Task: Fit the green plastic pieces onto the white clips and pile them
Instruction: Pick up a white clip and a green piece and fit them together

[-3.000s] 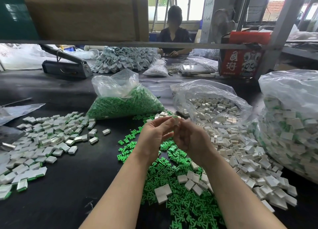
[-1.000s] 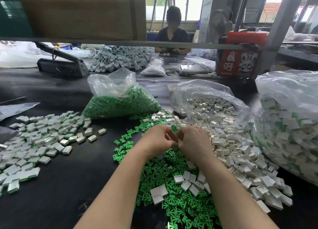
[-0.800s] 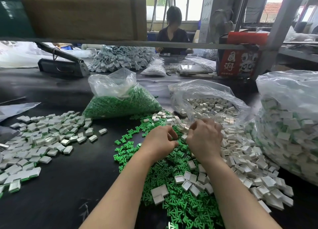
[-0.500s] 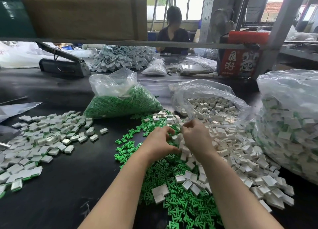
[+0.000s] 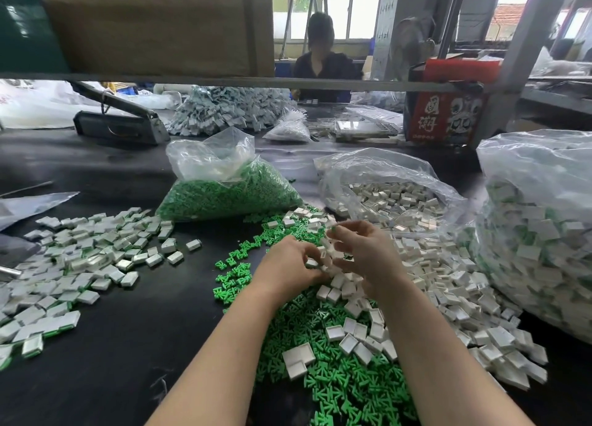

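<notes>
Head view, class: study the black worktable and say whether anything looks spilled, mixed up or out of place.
Nothing is damaged, but loose white square plastic clips lie scattered on top of the heap of loose green plastic pieces, so the two stocks overlap in front of the hands. The fitted pieces form a separate spread at the left of the black worktable.

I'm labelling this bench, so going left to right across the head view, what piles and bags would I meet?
Pile of assembled clips → bag of green pieces → bag of white clips → big bag of assembled clips.
</notes>
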Action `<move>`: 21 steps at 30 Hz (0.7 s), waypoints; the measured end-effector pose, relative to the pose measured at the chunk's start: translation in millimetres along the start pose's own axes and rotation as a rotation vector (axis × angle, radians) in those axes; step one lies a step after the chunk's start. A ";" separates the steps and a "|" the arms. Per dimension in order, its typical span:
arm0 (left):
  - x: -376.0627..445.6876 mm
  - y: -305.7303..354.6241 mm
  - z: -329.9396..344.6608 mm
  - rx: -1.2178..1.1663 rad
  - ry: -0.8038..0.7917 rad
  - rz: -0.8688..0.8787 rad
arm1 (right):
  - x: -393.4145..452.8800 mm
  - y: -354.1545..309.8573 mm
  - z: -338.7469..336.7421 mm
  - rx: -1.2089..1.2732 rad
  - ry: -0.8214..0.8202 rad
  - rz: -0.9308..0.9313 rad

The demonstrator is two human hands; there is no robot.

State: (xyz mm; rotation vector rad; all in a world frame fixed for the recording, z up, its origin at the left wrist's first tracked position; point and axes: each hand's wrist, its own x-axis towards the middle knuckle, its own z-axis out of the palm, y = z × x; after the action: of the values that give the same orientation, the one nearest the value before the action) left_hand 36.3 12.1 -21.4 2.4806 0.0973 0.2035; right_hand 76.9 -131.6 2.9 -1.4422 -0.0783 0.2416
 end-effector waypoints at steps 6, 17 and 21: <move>0.2 3.8 7.2 0.085 0.037 0.062 | 0.7 0.3 -8.5 0.021 0.058 -0.070; 3.0 1.9 -12.1 -0.935 0.146 -0.131 | -1.5 -1.7 -9.1 0.095 -0.017 -0.138; 1.4 2.1 -15.6 -1.228 0.050 -0.099 | -3.8 -4.2 -6.3 0.119 -0.077 -0.167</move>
State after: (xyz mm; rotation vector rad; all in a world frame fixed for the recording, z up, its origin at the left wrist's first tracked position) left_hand 35.2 19.9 -7.8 1.2457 0.0788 0.1967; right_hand 75.0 -138.9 6.5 -1.3002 -0.2427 0.1618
